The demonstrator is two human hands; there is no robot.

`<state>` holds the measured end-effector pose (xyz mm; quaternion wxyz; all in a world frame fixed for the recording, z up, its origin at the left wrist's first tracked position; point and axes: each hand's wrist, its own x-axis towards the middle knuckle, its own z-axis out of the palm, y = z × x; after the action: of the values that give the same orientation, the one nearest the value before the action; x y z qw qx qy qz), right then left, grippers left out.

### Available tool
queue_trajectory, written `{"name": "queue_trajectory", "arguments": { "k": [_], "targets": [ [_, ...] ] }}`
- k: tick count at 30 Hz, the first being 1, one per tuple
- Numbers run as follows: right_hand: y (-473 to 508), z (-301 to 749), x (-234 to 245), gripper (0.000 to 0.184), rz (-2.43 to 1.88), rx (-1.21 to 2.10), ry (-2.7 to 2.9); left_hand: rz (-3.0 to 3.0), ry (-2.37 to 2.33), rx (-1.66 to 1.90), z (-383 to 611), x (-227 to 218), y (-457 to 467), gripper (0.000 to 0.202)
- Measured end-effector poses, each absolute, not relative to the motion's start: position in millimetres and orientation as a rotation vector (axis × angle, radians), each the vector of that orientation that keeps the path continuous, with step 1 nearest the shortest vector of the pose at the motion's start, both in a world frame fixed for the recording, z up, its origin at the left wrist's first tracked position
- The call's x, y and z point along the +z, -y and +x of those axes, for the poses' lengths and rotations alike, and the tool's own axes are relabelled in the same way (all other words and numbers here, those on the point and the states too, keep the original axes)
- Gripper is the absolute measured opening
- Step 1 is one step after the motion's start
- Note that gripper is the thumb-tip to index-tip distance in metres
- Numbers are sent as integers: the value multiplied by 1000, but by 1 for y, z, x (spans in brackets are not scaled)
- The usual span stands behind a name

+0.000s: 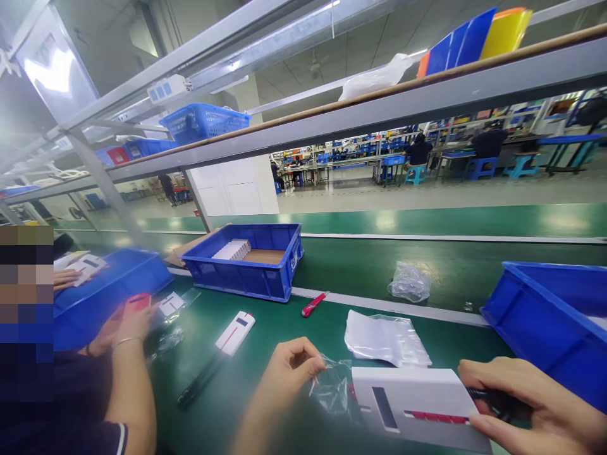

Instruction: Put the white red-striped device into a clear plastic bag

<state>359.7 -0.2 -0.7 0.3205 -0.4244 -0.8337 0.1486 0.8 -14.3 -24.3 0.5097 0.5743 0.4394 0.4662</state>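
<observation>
My left hand (pixel 294 370) pinches the edge of a thin clear plastic bag (pixel 334 392) between thumb and fingers. In my right hand (pixel 535 401) is a white flat device (pixel 412 382) with a dark window and a red stripe, gripped at its right end where black cord or handle shows. Its left end is close to the bag's mouth; I cannot tell whether it is inside. Behind it lies a stack of clear bags (pixel 386 338). A similar white device (pixel 236 335) with a black strip trailing from it rests on the green table left of my left hand.
A red utility knife (pixel 314 304) lies near a blue bin (pixel 241 281) containing white pieces. Crumpled plastic (pixel 410 282) sits beyond the bags. Another blue bin (pixel 550 316) stands at right. At left, a co-worker's hands (pixel 133 325) hold something red. A shelf (pixel 303 123) crosses overhead.
</observation>
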Motion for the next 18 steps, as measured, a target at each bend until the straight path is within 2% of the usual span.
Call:
{"name": "queue_trajectory", "arguments": {
  "k": [5, 15, 18],
  "targets": [
    [1, 353, 8, 15, -1131, 296, 2363, 1387, -1049, 1100, 3, -24, 15, 30],
    [-3, 340, 26, 33, -985, 382, 2390, 1395, -1007, 1113, 2, -23, 17, 30],
    [-4, 338, 28, 30, -964, 490, 2376, 1386, -989, 1118, 2, -19, 19, 30]
  ]
}}
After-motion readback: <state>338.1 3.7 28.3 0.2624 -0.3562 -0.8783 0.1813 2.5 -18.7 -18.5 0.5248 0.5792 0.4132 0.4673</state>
